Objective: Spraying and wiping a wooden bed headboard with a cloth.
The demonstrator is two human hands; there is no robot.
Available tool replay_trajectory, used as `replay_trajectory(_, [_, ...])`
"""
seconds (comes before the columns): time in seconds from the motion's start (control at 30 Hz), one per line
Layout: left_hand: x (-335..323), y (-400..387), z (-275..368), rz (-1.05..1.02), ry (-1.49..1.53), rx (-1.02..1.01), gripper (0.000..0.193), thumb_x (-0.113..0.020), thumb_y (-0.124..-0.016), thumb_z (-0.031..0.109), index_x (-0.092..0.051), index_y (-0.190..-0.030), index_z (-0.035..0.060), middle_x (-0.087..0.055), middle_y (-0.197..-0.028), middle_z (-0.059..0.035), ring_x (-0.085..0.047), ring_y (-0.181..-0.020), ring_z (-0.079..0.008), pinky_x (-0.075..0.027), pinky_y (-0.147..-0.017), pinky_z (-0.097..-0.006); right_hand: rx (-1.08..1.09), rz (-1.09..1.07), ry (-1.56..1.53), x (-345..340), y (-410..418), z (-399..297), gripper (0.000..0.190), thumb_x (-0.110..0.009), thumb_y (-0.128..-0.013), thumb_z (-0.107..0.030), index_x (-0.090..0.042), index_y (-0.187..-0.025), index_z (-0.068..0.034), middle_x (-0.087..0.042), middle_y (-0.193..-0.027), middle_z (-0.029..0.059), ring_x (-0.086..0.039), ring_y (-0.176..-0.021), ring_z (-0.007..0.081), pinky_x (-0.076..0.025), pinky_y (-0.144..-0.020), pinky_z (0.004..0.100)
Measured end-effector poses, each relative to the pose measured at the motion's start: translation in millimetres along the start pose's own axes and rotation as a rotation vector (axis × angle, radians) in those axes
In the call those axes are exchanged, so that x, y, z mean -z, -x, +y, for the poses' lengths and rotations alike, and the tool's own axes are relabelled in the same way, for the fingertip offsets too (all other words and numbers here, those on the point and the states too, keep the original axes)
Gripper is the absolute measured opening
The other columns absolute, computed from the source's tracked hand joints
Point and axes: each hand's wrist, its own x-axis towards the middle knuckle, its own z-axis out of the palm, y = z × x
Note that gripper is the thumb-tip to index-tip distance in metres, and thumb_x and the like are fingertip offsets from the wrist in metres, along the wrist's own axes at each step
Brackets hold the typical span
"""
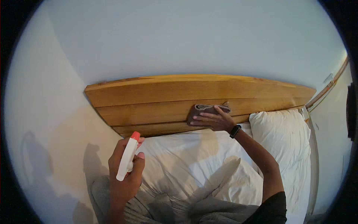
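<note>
My right hand [214, 120] presses a folded brown cloth [193, 113] flat against the wooden headboard [151, 93]. Its fingers lie spread over the cloth, and a dark watch sits on the wrist. In front of the wall at the lower left, my left hand [125, 168] grips a spray bottle [126, 161] by its white trigger head. The red nozzle points up toward the headboard. The bottle's body is hidden below the hand. Horizontal planks make up the headboard, which has a slightly curved top edge.
A white pillow [279, 140] leans against the headboard's right end. Another white pillow [240, 182] lies on the white bedsheet [179, 156]. My legs in grey trousers [173, 210] rest on the bed. A pale wall [181, 36] rises behind the headboard, and another runs along the left.
</note>
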Motion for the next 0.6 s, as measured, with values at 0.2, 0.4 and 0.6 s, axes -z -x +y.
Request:
replay_trajectory(0.2, [1.9,2.2,-4.4,-0.059,0.015,0.059,0.033,-0.060,-0.092,0.005,-0.057,-0.124,-0.0021,-0.068,-0.108,-0.0127,-0.059,-0.083,-0.0114,-0.051,-0.075,-0.0269,-0.605,0.090,-0.351,2.7,-45.0,36.6,0.066,-0.065,-0.082,-0.052,-0.044,-0.145,-0.050,-0.028,-0.162,-0.0037,-0.022,-0.150,0.0232,-0.013,-0.111,0.0741])
replay_trajectory(0.4, [4.1,-1.5,-4.6,-0.032,0.014,-0.002,0.033,-0.061,-0.092,0.005,-0.057,-0.124,-0.0016,-0.068,-0.112,-0.0150,-0.062,-0.090,-0.0160,-0.051,-0.080,-0.0306,-0.240,0.199,-0.047,7.7,-74.0,-6.5,0.077,-0.060,-0.084,-0.059,-0.027,-0.153,-0.047,-0.023,-0.164,-0.0041,-0.024,-0.150,0.0214,-0.015,-0.115,0.0687])
replay_trajectory(0.6, [8.2,0.4,-3.2,-0.024,0.071,0.042,0.033,-0.062,-0.092,0.007,-0.057,-0.123,0.0006,-0.067,-0.096,-0.0116,-0.063,-0.084,-0.0150,-0.052,-0.074,-0.0307,-0.008,0.144,-0.090,18.7,-88.6,10.3,0.071,-0.061,-0.084,-0.054,-0.035,-0.150,-0.050,-0.027,-0.163,-0.0057,-0.025,-0.149,0.0175,-0.018,-0.115,0.0661])
